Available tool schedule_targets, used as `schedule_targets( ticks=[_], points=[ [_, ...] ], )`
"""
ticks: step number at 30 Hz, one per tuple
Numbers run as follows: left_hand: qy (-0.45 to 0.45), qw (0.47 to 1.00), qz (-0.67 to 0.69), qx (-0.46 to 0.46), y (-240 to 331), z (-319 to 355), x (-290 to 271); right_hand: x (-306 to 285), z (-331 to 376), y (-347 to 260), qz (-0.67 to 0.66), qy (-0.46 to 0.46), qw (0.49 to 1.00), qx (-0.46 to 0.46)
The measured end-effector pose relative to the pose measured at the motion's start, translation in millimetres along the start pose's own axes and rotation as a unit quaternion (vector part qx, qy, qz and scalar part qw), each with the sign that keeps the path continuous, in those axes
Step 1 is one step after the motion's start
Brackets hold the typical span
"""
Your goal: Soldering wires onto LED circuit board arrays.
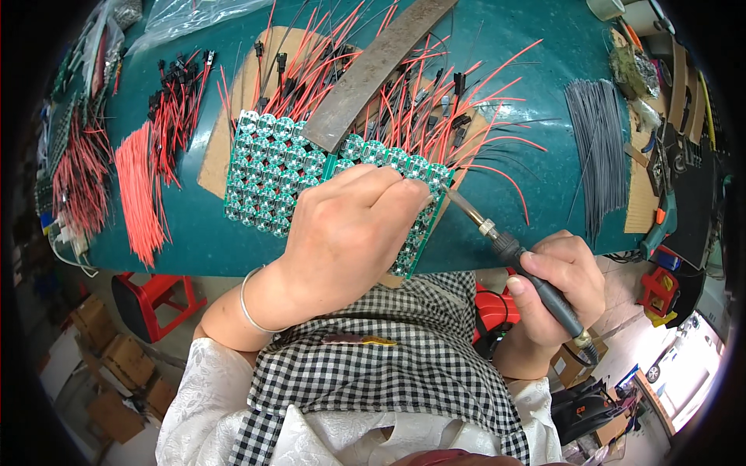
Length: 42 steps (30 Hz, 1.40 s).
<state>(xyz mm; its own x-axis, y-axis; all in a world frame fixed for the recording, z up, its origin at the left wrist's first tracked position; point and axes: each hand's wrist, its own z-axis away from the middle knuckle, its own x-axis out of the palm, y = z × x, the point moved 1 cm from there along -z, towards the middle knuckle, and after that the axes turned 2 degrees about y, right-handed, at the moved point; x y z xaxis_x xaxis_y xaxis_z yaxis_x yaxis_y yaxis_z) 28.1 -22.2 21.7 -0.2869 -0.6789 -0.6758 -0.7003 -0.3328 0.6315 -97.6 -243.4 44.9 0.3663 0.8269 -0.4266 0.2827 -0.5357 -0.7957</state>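
While gripping soldering iron [550,300] in right hand [579,276], holding left hand [350,221] over green circuit-board panel [268,167]

Closed right thumb-to-fingers around the dark handle; pointing the tip up-left from right hand, to the panel's right edge near left fingertips. Can't tell whether touching the board. Curled inward at left, thumb and index close together over the panel's right part; can't tell whether pinched fully closed, or on what.

See panel under left hand, extending up and left of it. See metal bar [369,78] above left hand, laid across the panel's upper edge and red-and-black wires [443,124]; also brown sheet [214,167] under those. Find red wire bundle [138,190] well left of left hand, grey wire bundle [597,155] above right hand, both on green tabletop [536,182].
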Motion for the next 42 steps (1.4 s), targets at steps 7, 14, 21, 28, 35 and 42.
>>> schedule_targets(
  ticks=[7, 14, 21, 28, 35, 42],
  points=[
    [0.038, 0.998, 0.028, -0.032, 12, 5, -15, -16, 20, -4, -0.018, 0.098, 0.995, -0.012],
    [-0.011, 1.000, 0.010, -0.002, 14, 44, -45, -19, 58, -31, 0.065, 0.045, 0.996, -0.035],
    [0.008, 0.999, 0.049, 0.018, 17, 76, -39, 6, 72, -55, 0.024, -0.083, 0.993, -0.077],
    [-0.003, 0.999, 0.023, 0.024, 17, 87, -42, 24, 76, -63, 0.057, -0.098, 0.988, -0.109],
    [0.032, 0.998, 0.045, 0.040, 12, 89, -29, 32, 75, -64, 0.103, -0.082, 0.985, -0.115],
    [0.039, 0.996, 0.064, 0.046, 9, 92, -28, 41, 77, -75, 0.139, -0.099, 0.979, -0.115]
  ],
)
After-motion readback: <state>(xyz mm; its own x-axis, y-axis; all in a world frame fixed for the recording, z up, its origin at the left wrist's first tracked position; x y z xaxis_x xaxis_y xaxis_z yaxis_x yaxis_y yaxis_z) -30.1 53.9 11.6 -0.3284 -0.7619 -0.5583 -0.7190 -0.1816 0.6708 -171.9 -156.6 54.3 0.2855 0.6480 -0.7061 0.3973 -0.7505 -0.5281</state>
